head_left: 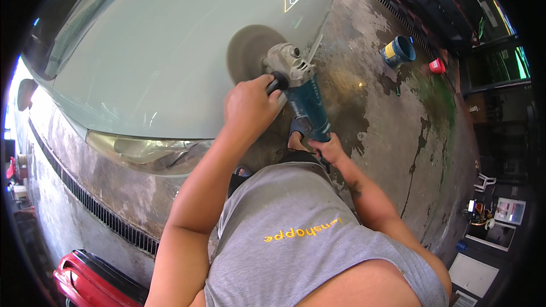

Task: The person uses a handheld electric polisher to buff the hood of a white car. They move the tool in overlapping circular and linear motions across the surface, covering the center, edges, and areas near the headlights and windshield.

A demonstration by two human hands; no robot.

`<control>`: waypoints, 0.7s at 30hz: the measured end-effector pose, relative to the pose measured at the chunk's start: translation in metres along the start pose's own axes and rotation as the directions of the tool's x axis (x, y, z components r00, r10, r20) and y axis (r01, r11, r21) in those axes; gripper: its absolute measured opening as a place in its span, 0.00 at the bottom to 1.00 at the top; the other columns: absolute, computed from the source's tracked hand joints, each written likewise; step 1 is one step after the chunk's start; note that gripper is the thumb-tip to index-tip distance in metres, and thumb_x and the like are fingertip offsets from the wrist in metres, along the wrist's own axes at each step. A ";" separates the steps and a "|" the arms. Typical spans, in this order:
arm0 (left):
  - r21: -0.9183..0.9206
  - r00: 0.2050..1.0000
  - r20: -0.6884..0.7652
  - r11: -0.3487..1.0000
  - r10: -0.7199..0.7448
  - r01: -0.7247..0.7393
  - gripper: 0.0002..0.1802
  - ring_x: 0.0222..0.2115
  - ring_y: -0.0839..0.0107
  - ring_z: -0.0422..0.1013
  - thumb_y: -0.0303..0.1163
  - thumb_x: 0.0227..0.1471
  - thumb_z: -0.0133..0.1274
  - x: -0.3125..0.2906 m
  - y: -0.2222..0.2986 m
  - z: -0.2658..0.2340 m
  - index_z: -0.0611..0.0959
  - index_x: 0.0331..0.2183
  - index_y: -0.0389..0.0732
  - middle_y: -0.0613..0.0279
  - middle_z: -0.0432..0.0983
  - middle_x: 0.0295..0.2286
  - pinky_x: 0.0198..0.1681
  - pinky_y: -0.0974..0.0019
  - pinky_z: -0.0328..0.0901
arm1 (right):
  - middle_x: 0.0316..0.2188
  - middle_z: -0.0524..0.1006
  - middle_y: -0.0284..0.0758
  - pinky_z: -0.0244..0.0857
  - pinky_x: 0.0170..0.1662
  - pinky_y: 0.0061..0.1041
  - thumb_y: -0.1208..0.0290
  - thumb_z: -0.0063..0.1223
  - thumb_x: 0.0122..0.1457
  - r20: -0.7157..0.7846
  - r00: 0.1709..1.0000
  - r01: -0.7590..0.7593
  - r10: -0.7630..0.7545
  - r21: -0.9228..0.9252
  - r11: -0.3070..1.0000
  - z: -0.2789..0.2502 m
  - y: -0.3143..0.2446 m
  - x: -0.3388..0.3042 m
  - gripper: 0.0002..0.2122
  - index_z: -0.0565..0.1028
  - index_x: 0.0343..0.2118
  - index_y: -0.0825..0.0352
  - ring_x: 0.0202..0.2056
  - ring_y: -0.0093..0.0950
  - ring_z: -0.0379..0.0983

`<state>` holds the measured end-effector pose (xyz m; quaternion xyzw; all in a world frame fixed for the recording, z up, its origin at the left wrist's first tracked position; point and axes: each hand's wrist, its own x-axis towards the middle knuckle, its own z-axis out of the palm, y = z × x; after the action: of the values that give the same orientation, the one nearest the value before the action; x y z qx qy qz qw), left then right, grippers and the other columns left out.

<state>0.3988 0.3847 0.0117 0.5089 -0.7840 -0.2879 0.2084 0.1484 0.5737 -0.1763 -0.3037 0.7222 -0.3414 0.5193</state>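
Observation:
A teal power polisher (309,105) with a grey metal head lies across the front of a pale grey-green car hood (153,57). Its round pad (244,54) is a brownish blur against the paint. My left hand (253,102) is closed around the black side handle (277,83) near the head. At the lower end of the body, my right hand (330,149) wraps the rear grip, part of which its fingers hide. Below the hood's edge sits the car's headlight (151,150), with a yellowish lens.
On the wet concrete floor (364,102) to the right stand a blue bucket (400,51) and a small red tub (437,66). A dark car (435,5) is at the far right. Drain grates (96,196) cross the floor; a red object (94,278) lies lower left.

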 end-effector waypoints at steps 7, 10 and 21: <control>-0.107 0.977 -0.213 0.994 -0.011 -0.012 0.22 0.39 0.46 0.84 0.39 0.58 0.67 -0.120 -0.062 -0.022 0.89 0.51 0.39 0.44 0.87 0.41 0.44 0.53 0.78 | 0.35 0.87 0.43 0.74 0.49 0.37 0.57 0.76 0.53 0.023 0.996 0.093 -0.091 -0.333 0.938 0.047 0.009 -0.035 0.19 0.86 0.40 0.66 0.40 0.38 0.85; -0.036 0.988 -0.156 0.999 -0.022 0.016 0.24 0.40 0.45 0.84 0.38 0.59 0.66 -0.144 -0.052 -0.007 0.86 0.54 0.38 0.44 0.86 0.45 0.43 0.53 0.78 | 0.39 0.88 0.40 0.75 0.49 0.35 0.60 0.78 0.52 0.048 0.994 0.110 -0.100 -0.287 0.952 0.037 0.043 -0.014 0.19 0.86 0.43 0.66 0.41 0.34 0.85; 0.153 0.972 0.194 0.975 0.132 -0.163 0.19 0.31 0.44 0.82 0.36 0.62 0.61 0.029 0.033 0.100 0.80 0.52 0.41 0.50 0.83 0.33 0.33 0.44 0.75 | 0.27 0.83 0.32 0.71 0.35 0.29 0.70 0.76 0.54 0.005 1.000 -0.010 0.010 0.073 0.997 -0.052 0.091 0.085 0.10 0.84 0.32 0.68 0.28 0.24 0.78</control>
<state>0.3025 0.3922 -0.0398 0.4363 -0.8569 -0.2501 0.1132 0.0677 0.5681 -0.2846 -0.2819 0.7094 -0.3642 0.5335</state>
